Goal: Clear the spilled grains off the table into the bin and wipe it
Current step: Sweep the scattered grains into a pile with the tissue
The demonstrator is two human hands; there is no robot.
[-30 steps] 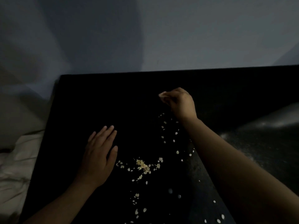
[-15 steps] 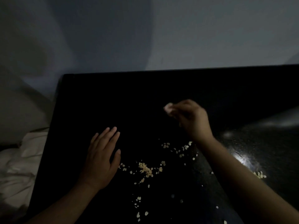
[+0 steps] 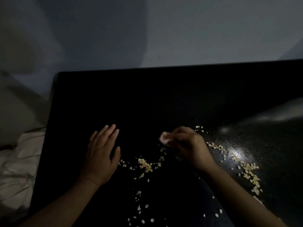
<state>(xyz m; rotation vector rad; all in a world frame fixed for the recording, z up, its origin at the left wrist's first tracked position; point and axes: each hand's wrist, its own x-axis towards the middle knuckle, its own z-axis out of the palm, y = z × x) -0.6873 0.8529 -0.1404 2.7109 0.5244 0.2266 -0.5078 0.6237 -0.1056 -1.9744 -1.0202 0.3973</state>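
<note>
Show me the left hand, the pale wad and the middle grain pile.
left hand [image 3: 100,155]: head view, back of hand.
pale wad [image 3: 164,139]: head view, exposed end.
middle grain pile [image 3: 146,165]: head view, centre.

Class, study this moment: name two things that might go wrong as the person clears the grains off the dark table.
1. The small pale wad pinched in the right hand is tiny beside the scatter of pale grains; strokes may flick some off the black table.
2. No bin is in view, so swept grains may end up on the floor.

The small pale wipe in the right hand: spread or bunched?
Bunched: the right hand pinches the small pale wipe into a lump.
</note>
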